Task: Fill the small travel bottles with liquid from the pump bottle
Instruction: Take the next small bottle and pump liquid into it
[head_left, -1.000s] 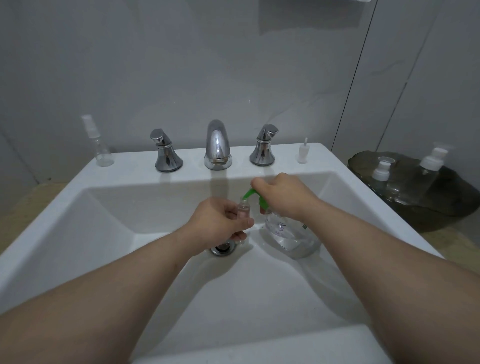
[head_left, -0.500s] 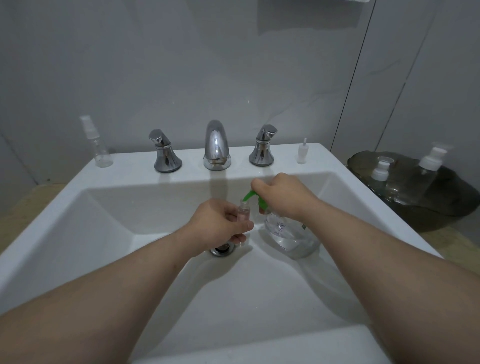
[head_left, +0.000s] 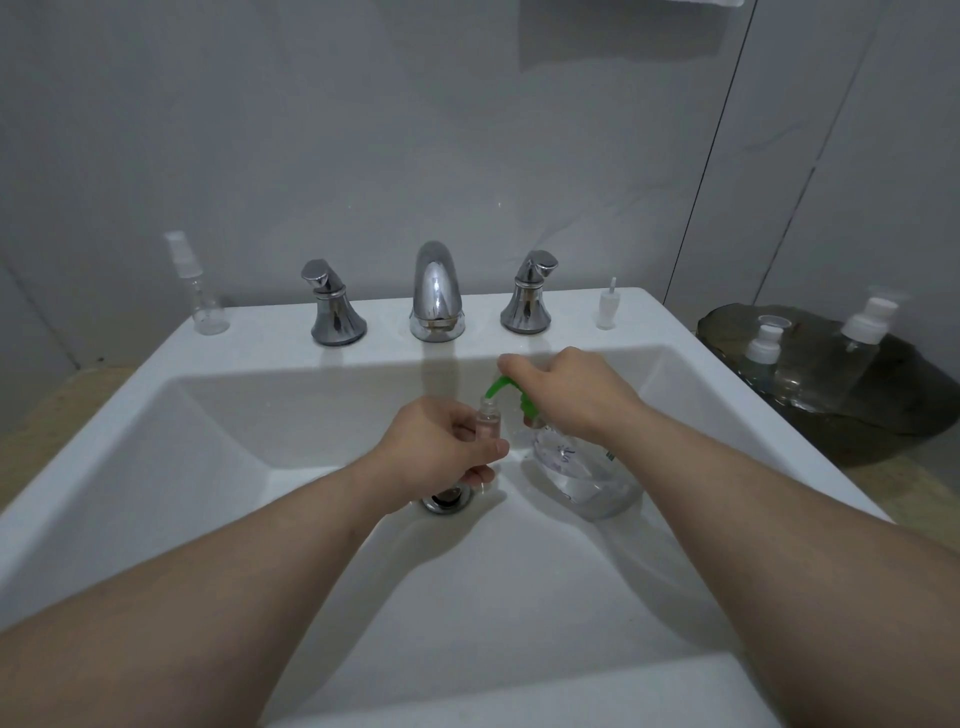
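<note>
A clear pump bottle (head_left: 576, 470) with a green pump head (head_left: 501, 387) stands in the white sink basin (head_left: 208, 457), right of the drain. My right hand (head_left: 569, 392) lies closed over the pump head, its green spout pointing left and down. My left hand (head_left: 441, 449) holds a small clear travel bottle (head_left: 488, 421) upright, its open mouth just under the spout tip. My fingers hide the small bottle's lower part.
A chrome faucet (head_left: 436, 291) with two handles stands at the back of the sink. A small spray bottle (head_left: 200, 291) is on the left rim, a white spray cap (head_left: 607, 306) on the right rim. Two white-capped bottles (head_left: 862, 353) lie on a dark tray at the right.
Both hands and the bottles stay almost in place. The small bottle's mouth has edged slightly closer under the green spout.
</note>
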